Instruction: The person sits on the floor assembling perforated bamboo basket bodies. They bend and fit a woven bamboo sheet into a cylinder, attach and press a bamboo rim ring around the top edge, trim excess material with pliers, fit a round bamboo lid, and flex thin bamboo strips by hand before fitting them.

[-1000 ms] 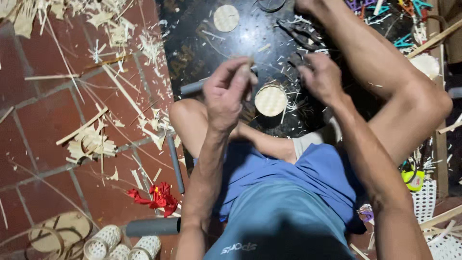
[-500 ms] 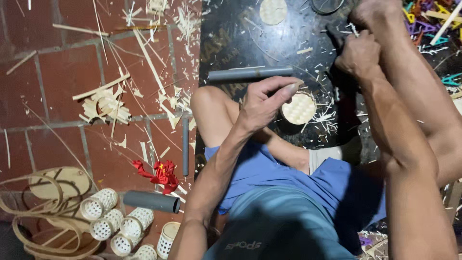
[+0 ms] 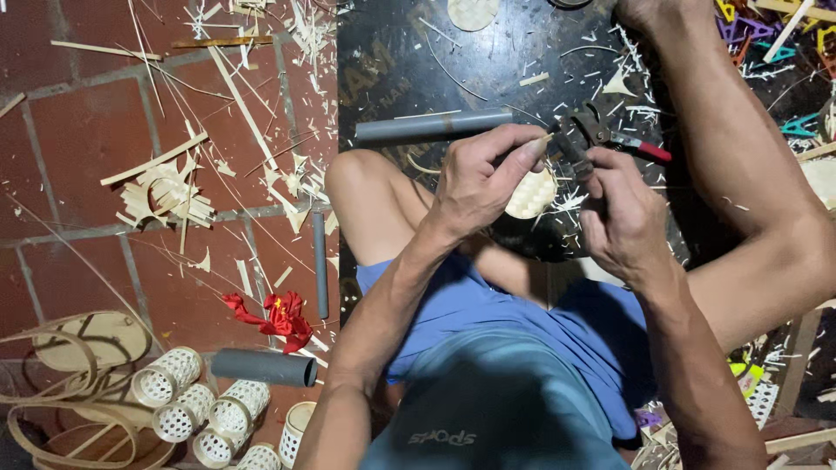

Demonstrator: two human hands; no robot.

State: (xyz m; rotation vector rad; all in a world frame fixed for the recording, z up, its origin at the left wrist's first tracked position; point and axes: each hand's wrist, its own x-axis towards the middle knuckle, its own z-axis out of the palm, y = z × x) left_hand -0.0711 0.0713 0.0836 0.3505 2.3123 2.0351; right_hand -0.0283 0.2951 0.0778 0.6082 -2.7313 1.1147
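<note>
My left fingers [image 3: 514,148] are pinched shut on the rim of the small woven disc [image 3: 533,193], which hangs just below them, flat face toward me; a thin strip seems to run from the fingertips rightward into the pliers [image 3: 601,135]; my right hand [image 3: 623,213] is closed round the pliers' handles, their red-tipped long axis lying left to right, nose pointing at my left fingertips, nearly touching; the left hand [image 3: 475,187] is nearer the disc; beyond lies a grey tube [image 3: 433,127] on the black mat [image 3: 392,52].
</note>
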